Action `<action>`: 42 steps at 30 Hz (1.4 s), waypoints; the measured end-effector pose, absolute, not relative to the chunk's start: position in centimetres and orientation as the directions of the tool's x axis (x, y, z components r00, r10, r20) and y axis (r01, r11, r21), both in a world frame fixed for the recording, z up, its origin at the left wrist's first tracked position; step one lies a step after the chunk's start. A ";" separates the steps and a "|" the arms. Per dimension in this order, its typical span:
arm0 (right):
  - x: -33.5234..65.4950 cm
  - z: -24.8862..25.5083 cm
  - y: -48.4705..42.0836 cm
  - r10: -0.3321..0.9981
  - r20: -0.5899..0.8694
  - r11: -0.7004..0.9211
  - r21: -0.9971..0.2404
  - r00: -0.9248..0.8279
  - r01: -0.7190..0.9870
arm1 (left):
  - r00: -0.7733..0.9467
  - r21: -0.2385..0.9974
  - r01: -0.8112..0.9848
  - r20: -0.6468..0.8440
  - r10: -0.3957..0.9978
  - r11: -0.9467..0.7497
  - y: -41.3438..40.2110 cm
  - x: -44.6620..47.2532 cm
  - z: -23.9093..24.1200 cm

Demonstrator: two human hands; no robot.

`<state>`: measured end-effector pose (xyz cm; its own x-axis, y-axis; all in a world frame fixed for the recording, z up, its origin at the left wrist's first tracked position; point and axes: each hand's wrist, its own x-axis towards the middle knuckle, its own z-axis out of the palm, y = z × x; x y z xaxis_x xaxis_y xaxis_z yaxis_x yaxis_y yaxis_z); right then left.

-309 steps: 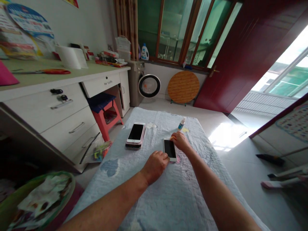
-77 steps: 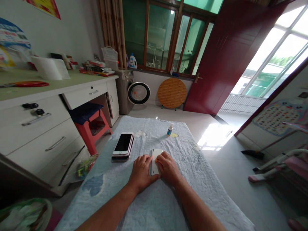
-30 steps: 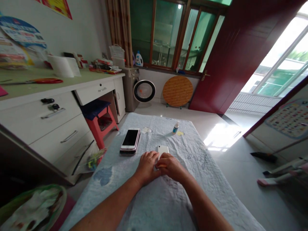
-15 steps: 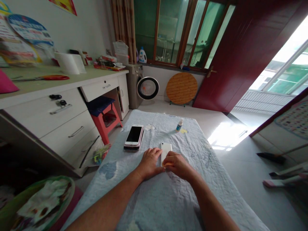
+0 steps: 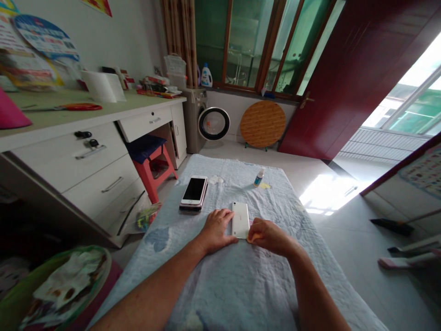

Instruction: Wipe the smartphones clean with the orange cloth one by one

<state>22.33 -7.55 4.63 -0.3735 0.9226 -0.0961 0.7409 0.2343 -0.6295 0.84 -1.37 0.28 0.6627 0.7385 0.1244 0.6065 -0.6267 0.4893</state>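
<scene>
A white smartphone (image 5: 240, 219) lies back up on the cloth-covered table, its camera at the top left corner. My left hand (image 5: 217, 231) grips the phone's left side, fingers along the edge and thumb at the bottom left corner. Pinched in the closed fingers of my right hand (image 5: 267, 235) is a small orange cloth (image 5: 254, 237), at the phone's lower right corner. Something pink shows beside the phone's right edge, partly hidden by that hand. A small spray bottle (image 5: 259, 177) with a blue label stands farther back. To the left, a white phone (image 5: 195, 190) lies screen up on a stack of phones.
A light blue patterned cloth (image 5: 206, 285) covers the table. On the left stand a white desk (image 5: 103, 161), a red stool (image 5: 154, 170) and a waste bin (image 5: 109, 264). Behind are a washing machine (image 5: 193, 124) with its door swung out and a round wooden tabletop (image 5: 262, 124).
My right hand has moved right with the orange cloth, from over the phone's lower back to its lower right corner. More of the phone's back shows. My left hand stays at its edge.
</scene>
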 end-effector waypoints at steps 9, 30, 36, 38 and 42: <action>21.9 4.6 -7.2 0.934 -0.016 0.262 -0.650 -0.357 0.713 | 0.658 0.490 0.599 0.148 0.738 -0.633 -1.5 0.8 0.2; 22.6 0.3 0.7 0.965 0.243 0.065 -0.580 0.096 0.812 | 0.650 0.462 0.617 0.156 0.743 -0.637 -2.0 1.0 0.7; 22.5 1.3 -2.5 0.998 0.056 0.014 -0.623 0.026 0.782 | 0.648 0.469 0.609 0.170 0.742 -0.639 -2.0 1.0 0.4; 22.3 1.8 -4.5 0.999 0.032 0.053 -0.624 -0.042 0.780 | 0.646 0.464 0.612 0.173 0.743 -0.640 -2.0 1.0 0.2; 21.9 2.8 -7.6 0.989 -0.022 0.100 -0.615 -0.143 0.783 | 0.640 0.454 0.618 0.183 0.746 -0.642 -1.9 1.1 -0.1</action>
